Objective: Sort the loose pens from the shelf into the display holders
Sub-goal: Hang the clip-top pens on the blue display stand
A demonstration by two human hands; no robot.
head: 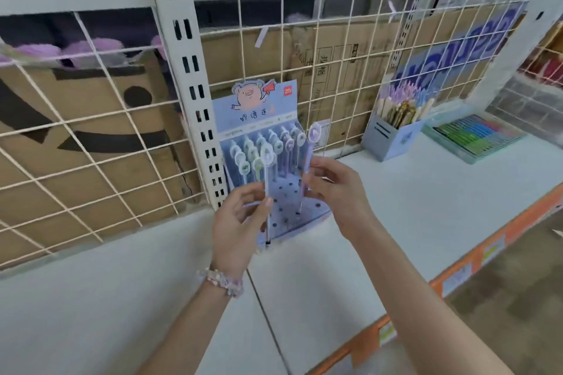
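Observation:
A pale blue display holder [307, 207] with a pig picture on its back card stands on the white shelf against the wire grid. Several pens with round toppers fill its rear holes; the front holes are bare. My left hand [240, 219] pinches a white pen [266, 179] upright in front of the holder, tip down near the holder's front edge. My right hand [335, 189] grips a purple pen [309, 155] with a round purple topper, held upright over the holder's right side.
A second blue holder [387, 137] full of pens stands further right on the shelf [411, 192]. Beside it lies a flat box of coloured markers [475, 137]. Cardboard boxes sit behind the wire grid [335, 64]. An orange price strip [457, 271] runs along the shelf's front edge.

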